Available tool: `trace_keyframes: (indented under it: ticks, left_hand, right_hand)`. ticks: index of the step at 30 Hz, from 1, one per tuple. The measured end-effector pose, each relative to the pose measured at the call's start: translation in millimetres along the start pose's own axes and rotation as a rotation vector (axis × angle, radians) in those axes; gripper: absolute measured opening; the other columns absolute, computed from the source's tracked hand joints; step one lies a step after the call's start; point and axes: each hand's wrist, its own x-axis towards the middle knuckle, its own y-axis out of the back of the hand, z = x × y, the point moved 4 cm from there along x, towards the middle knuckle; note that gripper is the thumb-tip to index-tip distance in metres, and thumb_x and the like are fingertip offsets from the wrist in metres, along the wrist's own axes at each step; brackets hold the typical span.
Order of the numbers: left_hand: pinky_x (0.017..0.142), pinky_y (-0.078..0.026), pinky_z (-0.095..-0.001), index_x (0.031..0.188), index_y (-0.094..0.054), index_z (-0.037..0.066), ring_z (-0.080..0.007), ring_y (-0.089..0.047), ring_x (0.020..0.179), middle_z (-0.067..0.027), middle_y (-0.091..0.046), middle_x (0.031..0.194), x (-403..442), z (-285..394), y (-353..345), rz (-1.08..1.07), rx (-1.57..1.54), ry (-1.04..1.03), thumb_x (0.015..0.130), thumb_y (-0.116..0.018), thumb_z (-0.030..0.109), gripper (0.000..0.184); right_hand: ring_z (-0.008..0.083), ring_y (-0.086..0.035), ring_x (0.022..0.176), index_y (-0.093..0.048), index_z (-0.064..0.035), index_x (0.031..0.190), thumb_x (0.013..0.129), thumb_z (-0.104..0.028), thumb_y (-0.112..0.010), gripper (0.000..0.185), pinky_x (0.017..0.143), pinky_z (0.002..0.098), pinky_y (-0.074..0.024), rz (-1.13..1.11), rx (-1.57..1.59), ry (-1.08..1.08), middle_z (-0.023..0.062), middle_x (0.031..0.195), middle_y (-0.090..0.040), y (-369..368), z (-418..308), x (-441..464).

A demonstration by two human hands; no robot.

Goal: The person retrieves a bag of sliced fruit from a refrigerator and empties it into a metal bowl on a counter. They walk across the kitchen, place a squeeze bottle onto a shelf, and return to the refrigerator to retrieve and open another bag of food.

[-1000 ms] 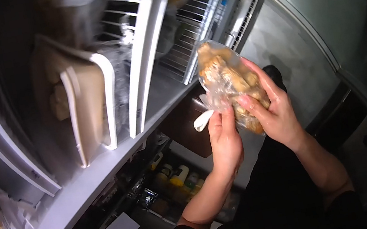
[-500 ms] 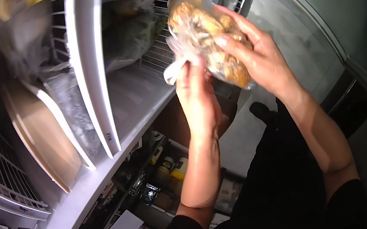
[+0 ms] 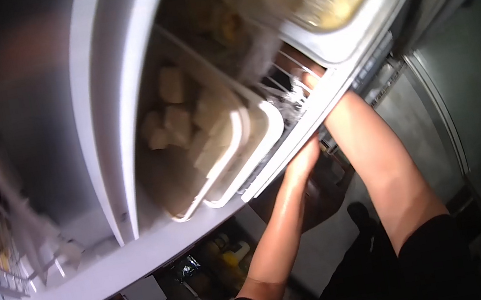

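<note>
Both my arms reach in beneath the edge of a wire shelf (image 3: 307, 132) inside a refrigerator. The shelf hides most of my left hand (image 3: 309, 152); only its wrist side shows below the rail. Part of my right hand (image 3: 313, 76) appears blurred through the wires, its fingers out of sight. Shiny clear plastic (image 3: 291, 98) shows among the wires beside it; I cannot tell whether it belongs to the bag of tan, knobbly food held earlier.
On the shelf stand a white tub of pale blocks (image 3: 177, 122) and a metal pan (image 3: 334, 42) with yellowish food under film. A white upright divider (image 3: 103, 128) is at the left. Below are a white pad (image 3: 143, 293) and yellow-topped containers (image 3: 233, 257).
My hands have moved from holding up the bag of tan food to under the wire shelf. The view has shifted, bringing the tub and metal pan into sight.
</note>
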Motion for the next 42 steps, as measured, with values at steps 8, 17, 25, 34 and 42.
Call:
trace_keyframes:
  ticks: [8, 17, 25, 34, 42]
  left_hand:
    - [0.099, -0.037, -0.0321, 0.116, -0.058, -0.002, -0.0232, -0.053, 0.113, -0.0154, -0.059, 0.117, -64, 44, -20, -0.386, -0.545, -0.042, 0.096, -0.046, 0.019, 0.031]
    - [0.097, -0.04, -0.0325, 0.117, -0.059, -0.001, -0.0254, -0.053, 0.113, -0.0154, -0.056, 0.121, -175, 161, 104, -0.208, -0.232, -0.667, 0.094, -0.049, 0.013, 0.028]
    - [0.081, -0.05, -0.0301, 0.118, -0.054, 0.0, -0.0207, -0.063, 0.093, -0.0133, -0.057, 0.113, -167, 287, 267, 0.382, -0.274, -0.919, 0.085, -0.063, 0.008, 0.035]
    - [0.109, -0.03, -0.0433, 0.133, -0.039, 0.006, -0.0261, -0.036, 0.13, -0.0128, -0.036, 0.143, -47, 266, 314, 0.013, -1.95, -0.352, 0.098, -0.031, 0.031, 0.044]
    - [0.079, -0.05, -0.0284, 0.123, -0.05, -0.003, -0.0192, -0.062, 0.093, -0.0133, -0.063, 0.106, -83, 284, 324, 0.594, 0.012, -0.514, 0.083, -0.068, 0.015, 0.047]
  right_hand:
    - [0.0051, -0.046, 0.04, -0.057, -0.0026, 0.069, 0.089, -0.026, -0.063, 0.032, 0.037, 0.0198, -0.0333, 0.085, 0.479, -0.179, 0.0007, 0.049, -0.05, 70, -1, -135]
    - [0.0089, -0.057, 0.062, -0.063, 0.0047, 0.094, 0.093, -0.01, -0.055, 0.017, 0.055, 0.0213, -0.0474, 0.079, 0.481, 0.541, 0.0042, 0.07, -0.06, 136, -288, -218]
    - [0.0132, -0.056, 0.071, -0.059, -0.0057, 0.104, 0.092, -0.013, -0.05, 0.016, 0.062, 0.0211, -0.049, 0.088, -0.12, 0.326, 0.002, 0.09, -0.065, 84, -441, -40]
    - [0.0147, -0.058, 0.068, -0.058, -0.0039, 0.096, 0.087, -0.009, -0.054, 0.012, 0.058, 0.0227, -0.0487, 0.113, -0.322, 0.295, 0.0047, 0.084, -0.063, 56, -445, 22]
    - [0.0161, -0.059, 0.065, -0.058, -0.0023, 0.089, 0.082, -0.006, -0.057, 0.009, 0.055, 0.0242, -0.0485, -0.055, 0.102, 0.571, 0.007, 0.079, -0.061, 101, -448, 23]
